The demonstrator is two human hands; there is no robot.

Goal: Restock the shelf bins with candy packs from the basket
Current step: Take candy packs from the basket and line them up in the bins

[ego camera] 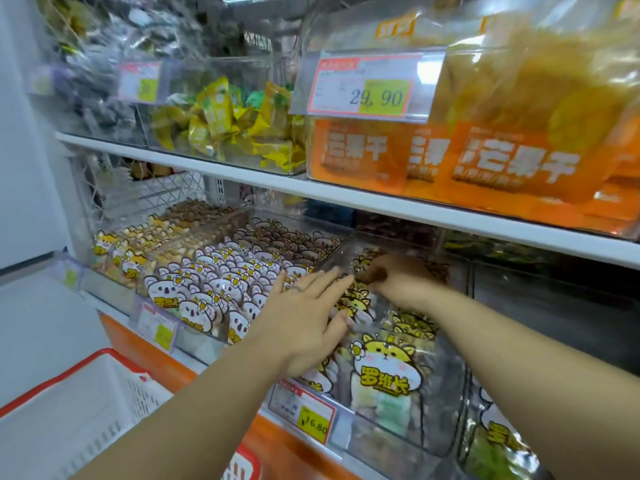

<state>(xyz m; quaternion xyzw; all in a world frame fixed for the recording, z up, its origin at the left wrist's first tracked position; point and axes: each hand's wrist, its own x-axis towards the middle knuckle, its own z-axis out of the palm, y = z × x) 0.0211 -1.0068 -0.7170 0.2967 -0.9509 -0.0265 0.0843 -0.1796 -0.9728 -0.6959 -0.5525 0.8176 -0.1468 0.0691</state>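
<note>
The front candy pack in the clear bin shows a yellow cartoon animal and the writing 罗班长. The tag under this bin reads 16.80. The left hand lies flat on the packs with straight, spread fingers. The right hand reaches deeper, fingers bent down; I cannot tell if it holds something. Above, orange 芒果干 bags stand behind a 29.90 tag. The white basket with red rim is at lower left.

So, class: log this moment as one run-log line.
left hand: flat on yellow packs | right hand: deeper in clear bin, grip unclear | basket: lower left
</note>
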